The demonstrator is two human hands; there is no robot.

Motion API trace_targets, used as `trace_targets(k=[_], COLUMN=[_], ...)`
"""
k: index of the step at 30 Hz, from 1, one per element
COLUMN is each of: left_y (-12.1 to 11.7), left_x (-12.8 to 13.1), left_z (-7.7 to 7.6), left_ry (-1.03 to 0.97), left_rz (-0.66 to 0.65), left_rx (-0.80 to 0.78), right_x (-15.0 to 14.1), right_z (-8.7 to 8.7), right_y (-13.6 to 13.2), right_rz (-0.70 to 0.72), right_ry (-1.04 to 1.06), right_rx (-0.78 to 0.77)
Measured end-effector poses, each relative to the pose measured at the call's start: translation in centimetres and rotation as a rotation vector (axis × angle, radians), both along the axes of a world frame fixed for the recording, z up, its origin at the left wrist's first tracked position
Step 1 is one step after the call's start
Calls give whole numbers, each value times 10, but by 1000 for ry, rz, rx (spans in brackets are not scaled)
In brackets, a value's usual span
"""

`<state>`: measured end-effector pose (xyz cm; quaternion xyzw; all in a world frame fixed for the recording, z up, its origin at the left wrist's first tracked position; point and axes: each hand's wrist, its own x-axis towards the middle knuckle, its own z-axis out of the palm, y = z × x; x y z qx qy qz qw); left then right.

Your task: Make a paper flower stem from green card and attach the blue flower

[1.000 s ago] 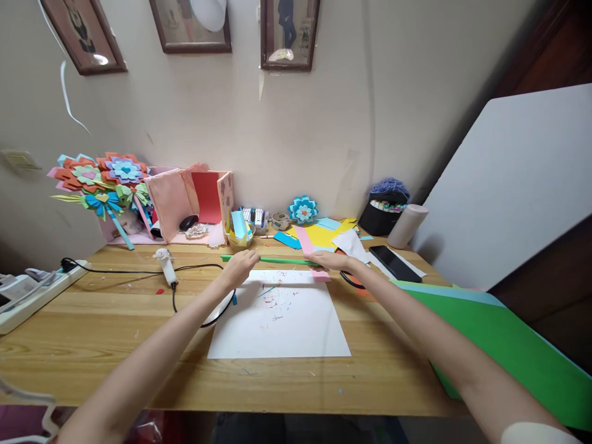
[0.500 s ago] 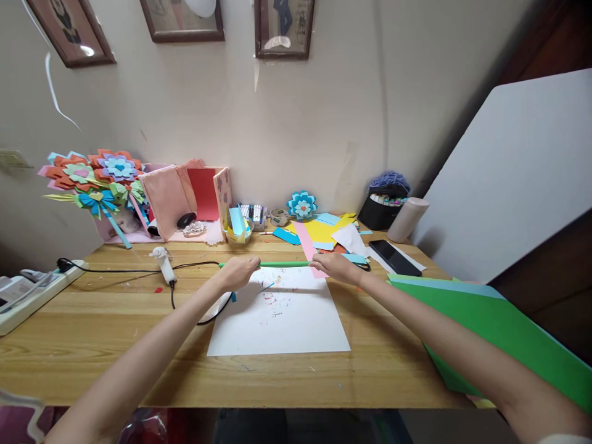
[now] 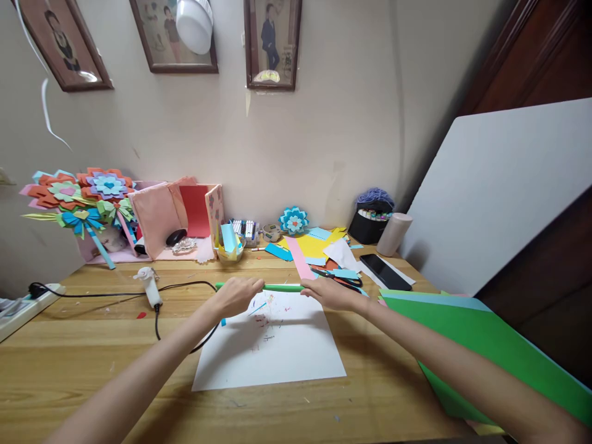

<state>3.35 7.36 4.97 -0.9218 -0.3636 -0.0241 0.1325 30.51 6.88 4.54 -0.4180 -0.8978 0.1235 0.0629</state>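
A thin rolled tube of green paper (image 3: 283, 288) lies level across the far edge of a white sheet (image 3: 277, 357). My left hand (image 3: 240, 296) is closed around its left part, and a short green end sticks out past that hand. Closed on the right end is my right hand (image 3: 330, 292), whose fingertips hide the tip. Between the two hands a stretch of the tube shows. The white sheet carries coloured marks and a thin blue strip (image 3: 258, 309). Just beyond my right hand lie black-handled scissors (image 3: 340, 277).
A white glue gun (image 3: 150, 287) with a black cord stands left. Green paper sheets (image 3: 467, 339) lie right, by a phone (image 3: 385, 271). Behind are paper scraps (image 3: 314, 246), a blue paper flower (image 3: 293, 220), a pink box (image 3: 160, 213) and paper bouquets (image 3: 87, 197).
The view has tilted up and shifted slightly, so everything sits lower in the picture. My hands have come somewhat closer together on the green tube, with less of it showing between them.
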Motion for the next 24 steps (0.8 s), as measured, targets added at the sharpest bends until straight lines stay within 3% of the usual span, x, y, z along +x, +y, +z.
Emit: trace_targets(k=[4, 8, 14, 19, 22, 24], left_y=[2, 7, 20, 45, 64, 67], left_x=[5, 8, 4, -2, -16, -22], left_z=[3, 9, 22, 42, 52, 51], left_ry=[-37, -58, -28, 1, -104, -318], left_rz=[31, 46, 25, -98, -27, 126], left_rx=[3, 71, 339, 320, 283, 233], right_x=[4, 16, 38, 51, 61, 65], right_z=[-10, -12, -23, -36, -37, -36], right_y=[-9, -12, -14, -18, -21, -22], right_rz=[-105, -99, -199, -286, -380, -447], right_ry=[-135, -144, -103, -63, -51, -29], right_rx=[309, 429, 436, 420, 416, 414])
